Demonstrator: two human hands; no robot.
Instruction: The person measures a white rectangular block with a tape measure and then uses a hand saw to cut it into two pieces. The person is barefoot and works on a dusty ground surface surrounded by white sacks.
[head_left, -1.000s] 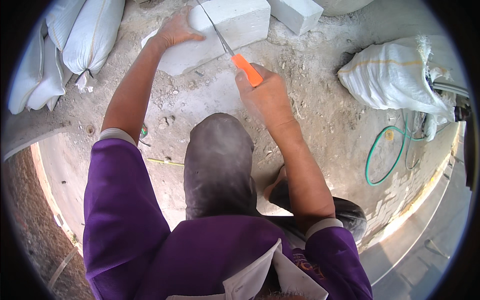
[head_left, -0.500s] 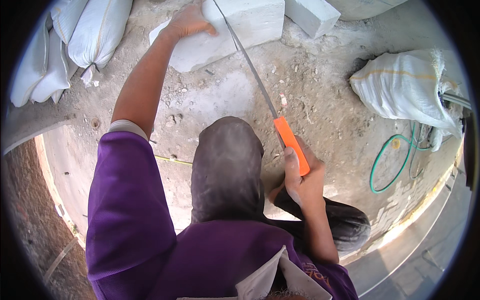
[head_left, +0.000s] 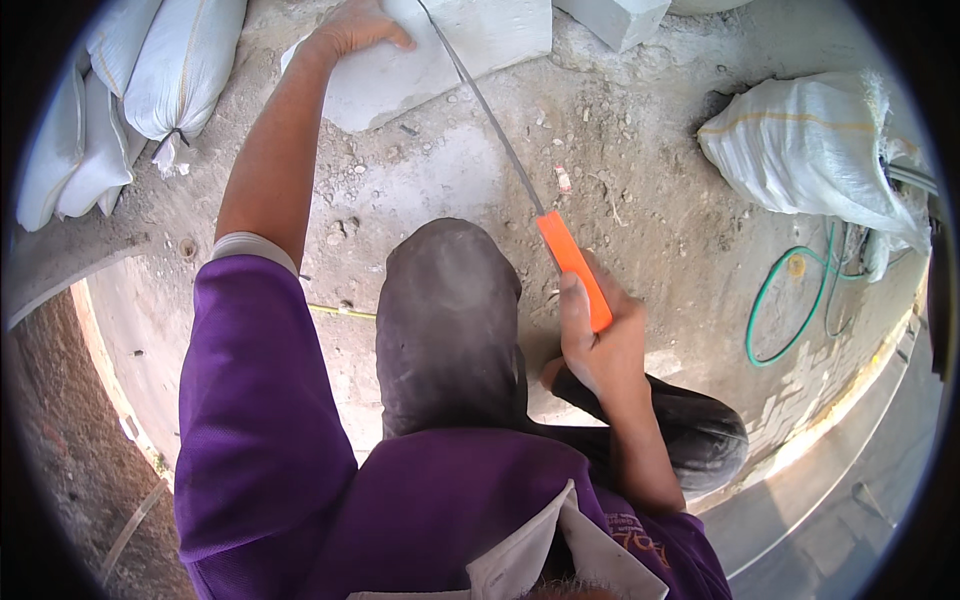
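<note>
A handsaw with a long narrow blade and an orange handle (head_left: 574,270) slants up from my right hand (head_left: 608,335), whose fingers are wrapped round the handle. Its blade meets a large white block (head_left: 455,60) at the top of the view; the blade's far end is cut off by the frame. My left hand (head_left: 358,28) lies on the block's left part, thumb stretched out towards the blade. The ends of its other fingers are out of sight at the upper edge.
A second white block (head_left: 617,22) lies to the far right. Filled white sacks (head_left: 185,75) are stacked at the left, and another sack (head_left: 800,150) stands right, near a green hose (head_left: 755,320). Rubble bits dot the ground. My bent knee (head_left: 450,320) is between my arms.
The view has shifted, so the blocks, ground and saw sit slightly higher in it. Both hands keep their places on the block and the saw handle.
</note>
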